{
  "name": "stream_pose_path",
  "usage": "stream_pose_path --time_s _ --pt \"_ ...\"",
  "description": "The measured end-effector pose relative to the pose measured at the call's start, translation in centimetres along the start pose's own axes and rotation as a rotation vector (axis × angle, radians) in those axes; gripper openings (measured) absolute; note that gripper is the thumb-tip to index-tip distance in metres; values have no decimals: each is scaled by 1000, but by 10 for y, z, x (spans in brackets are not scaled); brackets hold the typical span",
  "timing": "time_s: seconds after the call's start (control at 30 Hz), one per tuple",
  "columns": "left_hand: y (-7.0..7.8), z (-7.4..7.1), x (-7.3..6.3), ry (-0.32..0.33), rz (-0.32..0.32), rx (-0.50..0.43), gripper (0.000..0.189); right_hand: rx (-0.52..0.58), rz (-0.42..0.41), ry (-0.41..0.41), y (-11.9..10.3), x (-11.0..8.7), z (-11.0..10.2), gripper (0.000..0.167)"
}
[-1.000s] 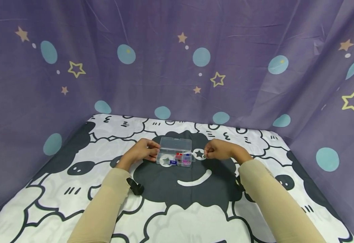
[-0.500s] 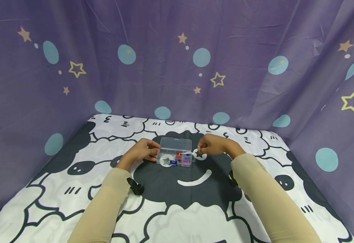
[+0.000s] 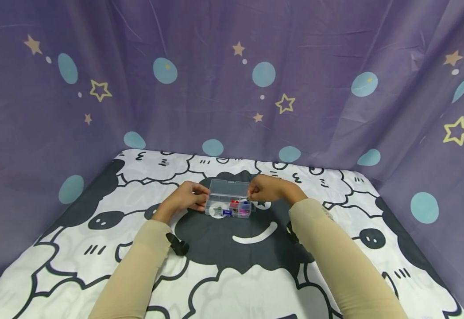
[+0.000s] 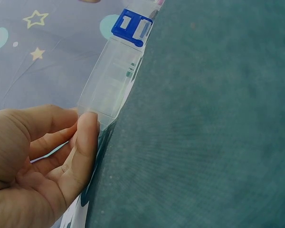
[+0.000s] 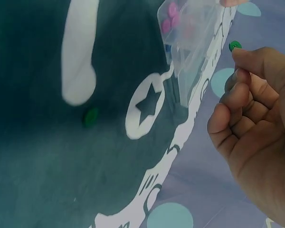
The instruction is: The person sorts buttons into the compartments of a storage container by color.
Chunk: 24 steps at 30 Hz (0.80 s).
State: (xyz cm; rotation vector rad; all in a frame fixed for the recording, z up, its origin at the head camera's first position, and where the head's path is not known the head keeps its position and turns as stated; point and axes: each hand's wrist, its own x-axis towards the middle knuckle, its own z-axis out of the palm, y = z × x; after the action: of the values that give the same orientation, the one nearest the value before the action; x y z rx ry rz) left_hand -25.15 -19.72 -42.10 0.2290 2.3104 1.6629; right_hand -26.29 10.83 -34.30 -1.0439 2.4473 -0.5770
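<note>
A clear plastic compartment box [image 4: 104, 83] stands with its lid [image 3: 228, 188] raised at the back and a blue latch [image 4: 131, 27] on its front. My left hand [image 3: 186, 198] grips the box's left end between thumb and fingers. Over the box's right end, my right hand [image 3: 268, 188] pinches a small green button [image 5: 235, 45] at the thumb tip. Inside the right compartments are pink buttons [image 5: 172, 10], with red and blue pieces too small to tell. A second green button [image 5: 90, 117] lies on the dark cloth to the right of the box.
The box sits on a cloth [image 3: 252, 248] printed with black-and-white cartoon sheep. Behind it hangs a purple curtain [image 3: 200, 110] with stars and dots. A black strap [image 3: 177, 244] shows at the left wrist.
My right hand has moved left, from beside the star print to above the box's right end. The left hand and the box have stayed in place.
</note>
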Motion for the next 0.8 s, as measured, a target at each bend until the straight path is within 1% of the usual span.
stream_pose_path --time_s 0.23,0.47,0.8 --pt "0 -1 0 -1 -10 6 26 -9 -8 -4 -10 15 5 23" --pt "0 0 -1 1 -16 0 26 -25 -44 -3 -16 29 10 21" --pt "0 0 1 2 -12 5 25 -30 -30 30 -23 45 21 18"
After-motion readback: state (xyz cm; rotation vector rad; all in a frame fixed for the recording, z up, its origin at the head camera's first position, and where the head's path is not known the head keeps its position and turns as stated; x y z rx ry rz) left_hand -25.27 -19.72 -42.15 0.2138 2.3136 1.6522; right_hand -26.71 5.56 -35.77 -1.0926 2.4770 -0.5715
